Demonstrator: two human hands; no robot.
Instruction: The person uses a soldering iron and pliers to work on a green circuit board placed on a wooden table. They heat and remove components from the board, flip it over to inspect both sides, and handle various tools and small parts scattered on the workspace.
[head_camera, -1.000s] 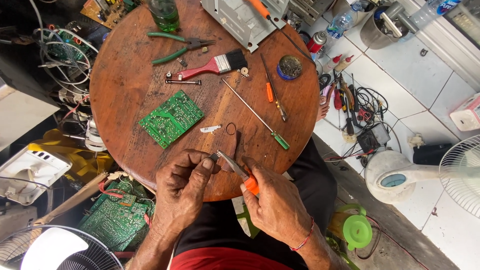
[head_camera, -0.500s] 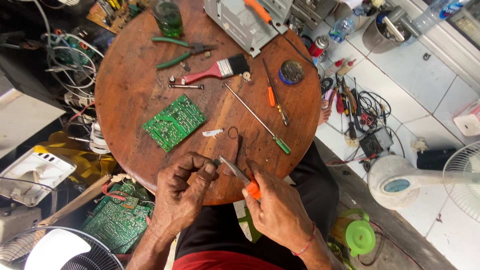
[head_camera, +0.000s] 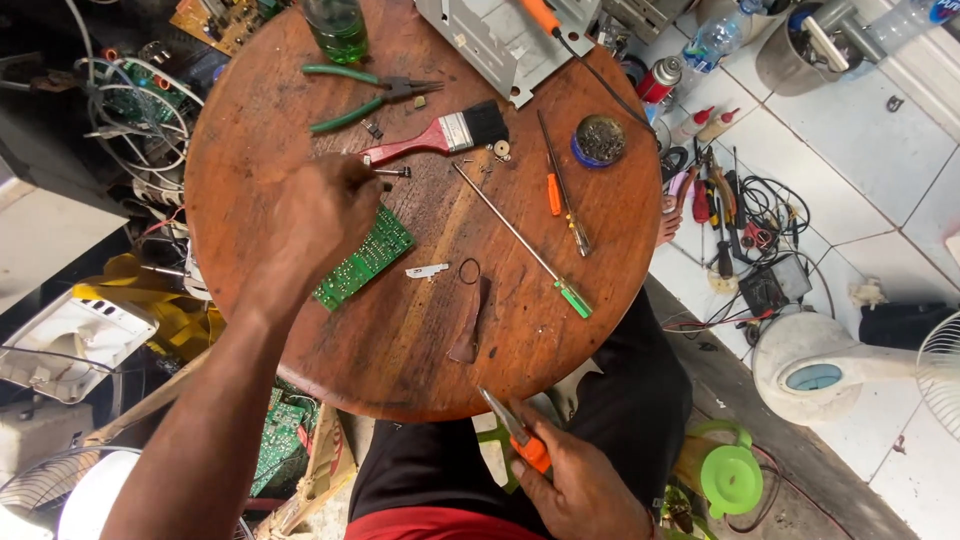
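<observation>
My left hand (head_camera: 322, 213) reaches out over the round wooden table (head_camera: 400, 340), fingers closed near a small metal part (head_camera: 392, 172) beside the red-handled paintbrush (head_camera: 440, 134); whether it grips the part I cannot tell. Its wrist covers part of the green circuit board (head_camera: 366, 258). My right hand (head_camera: 580, 490) stays low by the table's near edge, holding orange-handled pliers (head_camera: 518, 432) with the jaws pointing up-left. A long green-handled screwdriver (head_camera: 520, 240) lies in the table's middle.
Green-handled pliers (head_camera: 362, 98), an orange screwdriver (head_camera: 556, 190), a round tin (head_camera: 600, 140), a green bottle (head_camera: 338, 24) and a grey metal chassis (head_camera: 500, 40) occupy the far side. Tools and cables (head_camera: 740, 215) lie on the tiled floor at right, a white fan base (head_camera: 815, 365) nearby.
My left hand has left the near edge and reached forward across the board towards the brush. My right hand has dropped back below the table edge with the pliers.
</observation>
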